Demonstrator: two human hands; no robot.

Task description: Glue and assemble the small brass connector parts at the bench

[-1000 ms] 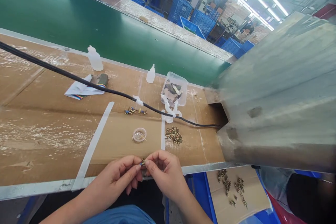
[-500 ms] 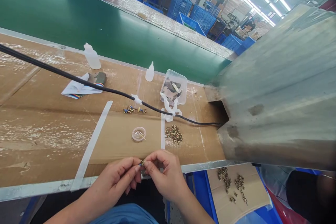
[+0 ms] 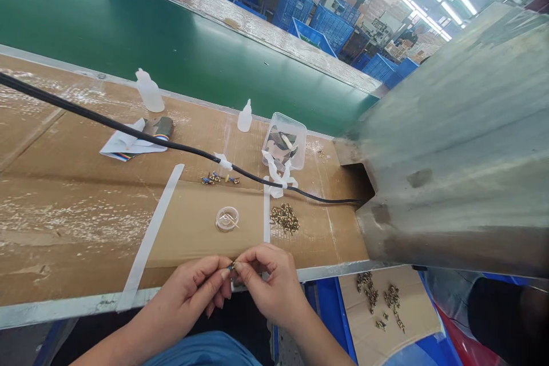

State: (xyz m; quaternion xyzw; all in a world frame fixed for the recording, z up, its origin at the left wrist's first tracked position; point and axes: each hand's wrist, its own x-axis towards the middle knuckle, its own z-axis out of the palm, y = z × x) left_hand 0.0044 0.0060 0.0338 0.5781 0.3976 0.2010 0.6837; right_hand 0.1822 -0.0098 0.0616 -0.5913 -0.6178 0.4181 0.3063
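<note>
Between my two hands, at the table's front edge, is a small brass-and-blue metal part [image 3: 232,266]. My left hand [image 3: 195,289] pinches it from the left with thumb and forefinger. From the right, the thumb and forefinger of my right hand [image 3: 270,283] close on its other end. The fingertips hide most of the part. Just beyond lies a small round clear dish [image 3: 227,219] with a thin stick in it. A pile of small brass parts [image 3: 284,218] sits to the right, and several blue-and-brass parts [image 3: 218,178] lie behind the dish.
A black cable [image 3: 184,148] crosses the cardboard-covered table. Behind it stand two white squeeze bottles [image 3: 150,91] and a clear plastic box [image 3: 284,140] with cloth. A green conveyor belt [image 3: 171,40] runs beyond. At right are a large metal housing [image 3: 450,143] and cardboard [image 3: 364,337] bearing more brass parts.
My hands keep the same pinch on the small part, with barely any movement. The view has shifted slightly. In the background, a person in red has changed posture.
</note>
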